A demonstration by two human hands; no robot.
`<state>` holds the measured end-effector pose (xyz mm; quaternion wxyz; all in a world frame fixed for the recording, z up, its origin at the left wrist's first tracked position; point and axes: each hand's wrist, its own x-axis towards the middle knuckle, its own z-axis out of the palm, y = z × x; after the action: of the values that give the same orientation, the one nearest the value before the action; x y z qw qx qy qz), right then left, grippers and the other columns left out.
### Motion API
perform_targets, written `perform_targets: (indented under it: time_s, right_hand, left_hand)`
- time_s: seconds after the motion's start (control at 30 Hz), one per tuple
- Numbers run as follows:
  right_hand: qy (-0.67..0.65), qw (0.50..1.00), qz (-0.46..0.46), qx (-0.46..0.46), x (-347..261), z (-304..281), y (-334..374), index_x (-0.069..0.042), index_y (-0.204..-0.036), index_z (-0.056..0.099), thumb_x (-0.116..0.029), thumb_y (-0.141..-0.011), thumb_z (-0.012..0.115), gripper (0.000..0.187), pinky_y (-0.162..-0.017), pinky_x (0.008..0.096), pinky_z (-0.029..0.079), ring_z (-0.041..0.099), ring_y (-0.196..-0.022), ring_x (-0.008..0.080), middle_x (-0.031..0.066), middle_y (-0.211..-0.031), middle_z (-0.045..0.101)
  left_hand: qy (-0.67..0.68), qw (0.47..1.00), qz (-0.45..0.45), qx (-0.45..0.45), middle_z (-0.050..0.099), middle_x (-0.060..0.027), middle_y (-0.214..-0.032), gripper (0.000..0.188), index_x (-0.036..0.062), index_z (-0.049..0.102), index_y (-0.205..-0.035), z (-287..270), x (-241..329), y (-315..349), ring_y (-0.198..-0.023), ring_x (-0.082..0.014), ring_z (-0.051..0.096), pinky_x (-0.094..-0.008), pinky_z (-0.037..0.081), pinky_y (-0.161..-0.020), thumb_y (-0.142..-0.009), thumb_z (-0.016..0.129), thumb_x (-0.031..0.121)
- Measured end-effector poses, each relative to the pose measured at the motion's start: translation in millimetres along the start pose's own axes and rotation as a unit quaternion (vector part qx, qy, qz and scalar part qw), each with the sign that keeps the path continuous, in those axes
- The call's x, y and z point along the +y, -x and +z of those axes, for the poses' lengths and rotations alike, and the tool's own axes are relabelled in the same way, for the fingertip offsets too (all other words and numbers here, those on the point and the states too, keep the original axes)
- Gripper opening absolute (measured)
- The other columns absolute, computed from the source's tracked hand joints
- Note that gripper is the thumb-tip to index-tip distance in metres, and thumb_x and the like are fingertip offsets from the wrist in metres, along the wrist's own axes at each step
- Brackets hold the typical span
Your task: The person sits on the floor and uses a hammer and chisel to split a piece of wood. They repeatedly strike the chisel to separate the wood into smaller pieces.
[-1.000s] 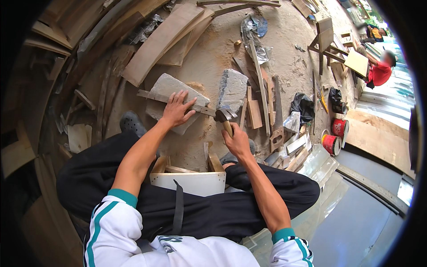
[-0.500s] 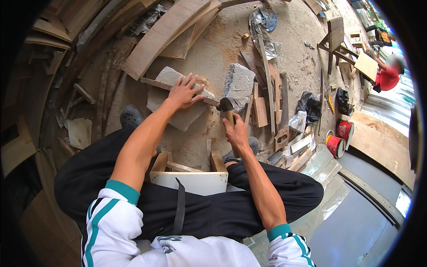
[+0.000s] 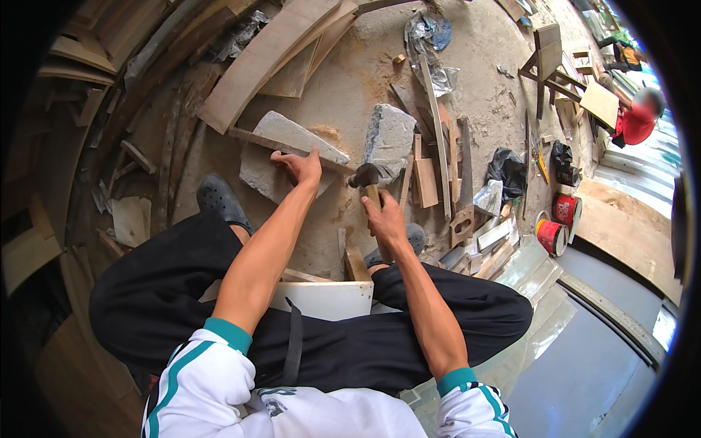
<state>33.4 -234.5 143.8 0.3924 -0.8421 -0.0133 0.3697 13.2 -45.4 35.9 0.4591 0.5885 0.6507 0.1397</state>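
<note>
A narrow wooden strip (image 3: 252, 139) lies across pale concrete blocks (image 3: 296, 134) in front of me. My left hand (image 3: 299, 168) is closed on the strip's near edge, its fingers bent and partly hidden. My right hand (image 3: 385, 217) grips a claw hammer (image 3: 374, 191) by its wooden handle. The dark hammer head is just beside the strip's right end; I cannot tell whether they touch. Between my legs is a white-faced wooden piece (image 3: 328, 299) with wooden sides. Another rough concrete block (image 3: 389, 135) sits beyond the hammer.
To the right lie a handsaw (image 3: 463, 223), wood offcuts (image 3: 493, 255), a black plastic bag (image 3: 507, 174) and red cans (image 3: 553, 237). Long boards (image 3: 270, 62) lean at the far left. A wooden chair (image 3: 548, 62) and a person in red (image 3: 637, 124) are at the far right.
My left hand has gone from lying spread over the strip and block to bending round the strip's near edge. The hammer has shifted slightly left and nearer to me.
</note>
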Motion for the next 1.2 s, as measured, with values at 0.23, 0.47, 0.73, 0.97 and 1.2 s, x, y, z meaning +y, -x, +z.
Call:
perform_targets:
  time_s: [0.23, 0.47, 0.73, 0.97, 1.2]
  right_hand:
    - [0.036, 0.998, -0.049, 0.016, 20.2, 12.3, 5.8, 0.004, -0.120, 0.060, -0.030, -0.091, 0.066, 0.045, -0.072, 0.0410, 0.054, 0.071, -0.078, 0.0334, 0.0230, -0.086, 0.070]
    - [0.024, 0.999, -0.041, 0.001, 24.6, 25.0, 8.9, 0.007, -0.119, 0.060, -0.029, -0.090, 0.065, 0.046, -0.082, 0.0433, 0.052, 0.069, -0.093, 0.0404, 0.0277, -0.096, 0.070]
    - [0.026, 0.997, -0.079, -0.005, 13.6, 31.9, 1.3, 0.007, -0.120, 0.059, -0.029, -0.090, 0.065, 0.047, -0.087, 0.0449, 0.051, 0.067, -0.098, 0.0444, 0.0310, -0.100, 0.068]
    - [0.020, 0.995, -0.094, 0.028, 14.7, 38.5, 2.2, 0.004, -0.119, 0.061, -0.032, -0.091, 0.067, 0.046, -0.076, 0.0398, 0.053, 0.071, -0.085, 0.0341, 0.0232, -0.091, 0.070]
    - [0.008, 0.992, -0.111, 0.059, -1.2, 48.4, -5.4, 0.004, -0.119, 0.061, -0.031, -0.091, 0.067, 0.046, -0.076, 0.0391, 0.053, 0.071, -0.084, 0.0330, 0.0232, -0.093, 0.071]
  left_hand:
    - [-0.135, 0.940, 0.287, -0.124, 0.054, -0.0199, -0.127, 0.067, 0.0104, 0.045, -0.139, -22.6, 6.3, -17.8, -0.117, -0.0397, 0.054, -0.0461, 0.045, -0.099, -0.078, 0.074, 0.016]
    - [-0.187, 0.875, 0.433, -0.109, 0.058, -0.0158, -0.118, 0.052, 0.0066, 0.055, -0.129, -58.3, -32.0, -30.0, -0.112, -0.0365, 0.056, -0.0443, 0.045, -0.095, -0.085, 0.072, 0.029]
    - [-0.310, 0.833, 0.450, -0.083, 0.058, -0.0117, -0.111, 0.040, 0.0072, 0.057, -0.120, -110.0, -78.7, -17.4, -0.106, -0.0313, 0.056, -0.0434, 0.044, -0.086, -0.088, 0.070, 0.029]
    - [-0.214, 0.791, 0.557, -0.135, 0.062, -0.0076, -0.103, 0.029, 0.0088, 0.063, -0.116, -101.8, -63.1, -36.9, -0.101, -0.0283, 0.058, -0.0399, 0.042, -0.087, -0.091, 0.067, 0.024]
    - [-0.229, 0.745, 0.616, -0.117, 0.062, -0.0048, -0.104, 0.028, 0.0103, 0.066, -0.115, -88.6, -56.2, -50.8, -0.103, -0.0249, 0.055, -0.0402, 0.039, -0.091, -0.091, 0.068, 0.023]
